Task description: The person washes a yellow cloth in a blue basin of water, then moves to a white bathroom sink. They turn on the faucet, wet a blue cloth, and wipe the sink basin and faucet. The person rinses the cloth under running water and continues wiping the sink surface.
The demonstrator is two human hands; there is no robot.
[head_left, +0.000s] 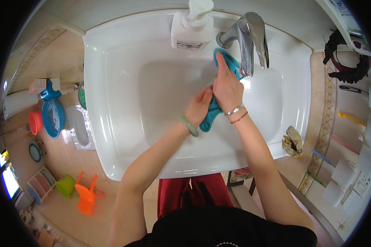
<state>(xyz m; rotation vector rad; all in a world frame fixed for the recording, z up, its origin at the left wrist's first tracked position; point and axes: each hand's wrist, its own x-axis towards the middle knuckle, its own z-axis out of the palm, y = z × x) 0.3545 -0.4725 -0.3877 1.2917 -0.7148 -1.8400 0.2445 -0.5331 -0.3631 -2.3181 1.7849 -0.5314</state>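
A teal cloth (210, 118) is stretched lengthwise over the white sink basin (165, 82), held in both hands. My left hand (199, 105) grips it around the middle, its fingers partly hidden behind the cloth and the other hand. Just to the right, my right hand (228, 91) lies over the upper part, with the index finger extended along the fabric toward the faucet. The cloth's upper end is beside the spout of the chrome faucet (246, 41); its lower end hangs below my hands. Whether water is running, I cannot tell.
A white pump bottle (192, 31) stands on the sink's back ledge, left of the faucet. A crumpled grey and yellow cloth item (292, 142) lies on the right rim. To the left are a blue basin (53, 118), a squat toilet (80, 127) and an orange chair (87, 196).
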